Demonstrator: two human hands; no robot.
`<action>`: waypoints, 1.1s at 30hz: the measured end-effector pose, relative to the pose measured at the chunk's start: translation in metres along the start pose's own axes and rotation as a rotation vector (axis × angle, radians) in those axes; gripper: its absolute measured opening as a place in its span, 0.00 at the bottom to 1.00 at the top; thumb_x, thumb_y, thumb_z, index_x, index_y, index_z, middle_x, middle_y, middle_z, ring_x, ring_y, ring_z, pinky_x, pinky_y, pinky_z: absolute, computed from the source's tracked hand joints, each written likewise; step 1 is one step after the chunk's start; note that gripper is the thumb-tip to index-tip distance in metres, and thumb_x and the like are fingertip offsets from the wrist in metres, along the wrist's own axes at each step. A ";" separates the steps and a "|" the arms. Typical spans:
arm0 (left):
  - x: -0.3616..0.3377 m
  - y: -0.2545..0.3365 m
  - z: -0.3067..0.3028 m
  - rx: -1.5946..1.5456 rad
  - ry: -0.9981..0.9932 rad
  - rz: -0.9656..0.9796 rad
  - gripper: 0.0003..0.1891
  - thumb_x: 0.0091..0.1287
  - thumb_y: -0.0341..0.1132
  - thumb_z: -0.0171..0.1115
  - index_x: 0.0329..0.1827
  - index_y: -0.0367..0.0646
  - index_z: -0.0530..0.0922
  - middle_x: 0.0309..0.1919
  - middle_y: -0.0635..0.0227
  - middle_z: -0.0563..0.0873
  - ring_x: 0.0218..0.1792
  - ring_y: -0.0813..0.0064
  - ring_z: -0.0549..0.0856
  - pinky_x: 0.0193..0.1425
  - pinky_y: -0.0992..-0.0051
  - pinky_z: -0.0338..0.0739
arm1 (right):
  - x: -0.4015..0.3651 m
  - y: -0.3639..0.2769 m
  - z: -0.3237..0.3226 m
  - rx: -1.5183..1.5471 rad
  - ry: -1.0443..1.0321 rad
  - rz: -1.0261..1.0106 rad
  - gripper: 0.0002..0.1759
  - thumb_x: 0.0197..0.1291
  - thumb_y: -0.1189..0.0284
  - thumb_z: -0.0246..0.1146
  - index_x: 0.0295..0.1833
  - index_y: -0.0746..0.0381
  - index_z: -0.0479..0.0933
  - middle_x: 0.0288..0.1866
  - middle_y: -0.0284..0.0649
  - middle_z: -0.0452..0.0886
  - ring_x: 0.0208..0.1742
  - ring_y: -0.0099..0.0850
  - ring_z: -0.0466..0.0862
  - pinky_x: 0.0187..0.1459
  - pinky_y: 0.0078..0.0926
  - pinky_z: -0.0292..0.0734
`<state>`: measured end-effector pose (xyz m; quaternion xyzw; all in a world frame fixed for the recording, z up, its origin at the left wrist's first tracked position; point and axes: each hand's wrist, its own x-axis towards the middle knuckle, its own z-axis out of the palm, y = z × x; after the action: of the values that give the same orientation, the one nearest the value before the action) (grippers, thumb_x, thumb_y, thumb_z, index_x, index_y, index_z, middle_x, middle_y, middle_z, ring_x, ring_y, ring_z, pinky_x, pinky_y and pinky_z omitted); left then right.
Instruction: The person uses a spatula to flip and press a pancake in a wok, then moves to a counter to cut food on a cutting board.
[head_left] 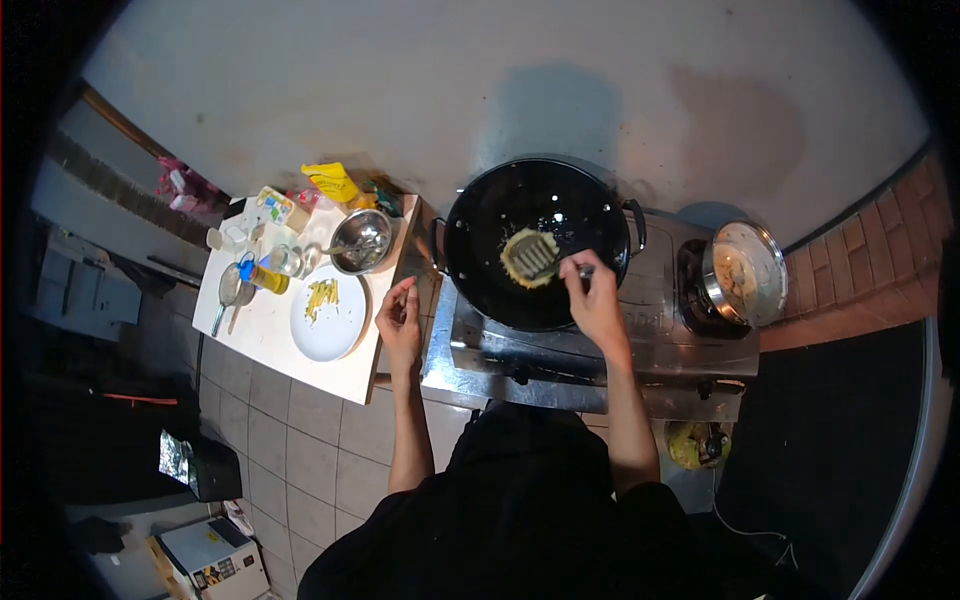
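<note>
Mid-fry: right hand (pixel 597 300) grip clenched on spatula (pixel 545 256), blade on patty (pixel 516 268), wok (pixel 490 215) centre. Left hand (pixel 400 322) grip released, wok's 8 o'clock. A flip likely needs the blade fully underneath.

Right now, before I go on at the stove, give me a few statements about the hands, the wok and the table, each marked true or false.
1. The right hand holds a spatula on the yellow patty in the wok. True.
2. The left hand grips the wok's handle. False: it is open and holds nothing, between the table and the stove.
3. The white plate is bare. False: yellow strips lie on it.
4. The pot right of the wok has a lid on. True.
5. The metal bowl stands on the stove. False: it stands on the table.
</note>
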<state>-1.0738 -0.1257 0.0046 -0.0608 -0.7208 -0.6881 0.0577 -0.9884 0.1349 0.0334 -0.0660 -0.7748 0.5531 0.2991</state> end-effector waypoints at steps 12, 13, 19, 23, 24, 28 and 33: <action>0.057 -0.002 0.017 0.355 -0.221 0.043 0.23 0.73 0.44 0.54 0.56 0.29 0.76 0.43 0.57 0.84 0.45 0.73 0.80 0.50 0.72 0.73 | -0.006 -0.012 -0.011 -0.045 -0.096 0.094 0.08 0.66 0.73 0.58 0.37 0.68 0.73 0.22 0.41 0.75 0.23 0.19 0.73 0.24 0.22 0.65; 0.055 0.007 0.024 0.368 -0.199 0.065 0.23 0.73 0.44 0.54 0.53 0.27 0.77 0.39 0.55 0.85 0.43 0.71 0.80 0.52 0.69 0.73 | -0.007 -0.008 -0.019 -0.019 -0.038 0.072 0.08 0.66 0.73 0.57 0.37 0.67 0.73 0.22 0.40 0.73 0.23 0.18 0.72 0.24 0.21 0.65; 0.053 0.023 0.033 0.441 -0.202 -0.031 0.23 0.72 0.45 0.56 0.49 0.27 0.80 0.37 0.54 0.86 0.42 0.73 0.80 0.52 0.72 0.72 | 0.000 0.009 0.005 0.007 0.043 -0.032 0.07 0.67 0.73 0.57 0.40 0.67 0.72 0.24 0.43 0.77 0.25 0.21 0.76 0.26 0.26 0.69; 0.060 0.015 0.031 0.386 -0.181 -0.045 0.23 0.70 0.45 0.59 0.48 0.27 0.80 0.37 0.58 0.86 0.42 0.76 0.79 0.51 0.74 0.72 | -0.006 0.005 -0.008 0.121 0.002 0.057 0.07 0.69 0.74 0.55 0.40 0.68 0.70 0.27 0.40 0.78 0.30 0.20 0.78 0.30 0.24 0.72; 0.062 0.009 0.030 0.335 -0.174 -0.052 0.23 0.70 0.45 0.60 0.48 0.28 0.81 0.36 0.59 0.86 0.41 0.77 0.78 0.50 0.74 0.71 | -0.005 -0.002 -0.020 0.075 0.039 0.022 0.07 0.69 0.74 0.54 0.40 0.68 0.70 0.28 0.39 0.78 0.31 0.19 0.78 0.31 0.22 0.72; 0.067 0.004 0.032 0.229 -0.254 -0.034 0.20 0.71 0.44 0.58 0.43 0.30 0.83 0.30 0.69 0.83 0.37 0.79 0.77 0.47 0.77 0.70 | 0.007 -0.005 -0.031 -0.081 0.099 0.062 0.06 0.68 0.75 0.54 0.39 0.67 0.71 0.27 0.40 0.78 0.28 0.18 0.74 0.27 0.23 0.67; 0.080 -0.018 0.028 0.120 -0.282 0.006 0.17 0.72 0.40 0.57 0.45 0.31 0.81 0.35 0.70 0.84 0.38 0.81 0.77 0.46 0.79 0.69 | 0.010 -0.002 -0.002 -0.029 -0.109 0.050 0.05 0.66 0.76 0.56 0.38 0.67 0.71 0.26 0.43 0.76 0.27 0.25 0.76 0.31 0.25 0.69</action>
<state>-1.1560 -0.0979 -0.0014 -0.1554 -0.7615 -0.6280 -0.0387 -0.9948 0.1405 0.0393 -0.0596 -0.7959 0.5519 0.2416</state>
